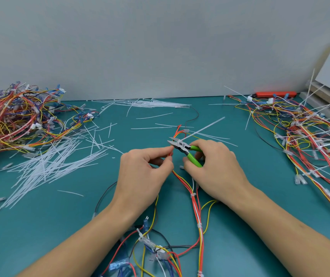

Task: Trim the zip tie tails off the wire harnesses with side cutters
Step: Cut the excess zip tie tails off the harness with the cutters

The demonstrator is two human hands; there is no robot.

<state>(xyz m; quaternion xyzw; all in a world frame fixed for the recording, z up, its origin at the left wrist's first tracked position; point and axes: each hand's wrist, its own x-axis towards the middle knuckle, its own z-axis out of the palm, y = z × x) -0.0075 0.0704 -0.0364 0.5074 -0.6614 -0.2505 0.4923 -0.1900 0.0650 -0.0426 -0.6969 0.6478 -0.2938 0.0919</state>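
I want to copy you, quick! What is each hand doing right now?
Left hand: pinching the red and yellow wire harness.
Right hand: gripping the green-handled side cutters, blades open at the zip tie tail.

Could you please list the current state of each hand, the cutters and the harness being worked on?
Left hand: pinches the harness wires.
Right hand: grips the side cutters.
Side cutters: blades open at the zip tie tail.
Zip tie tail: uncut, sticking up.
Harness: lying on the table.
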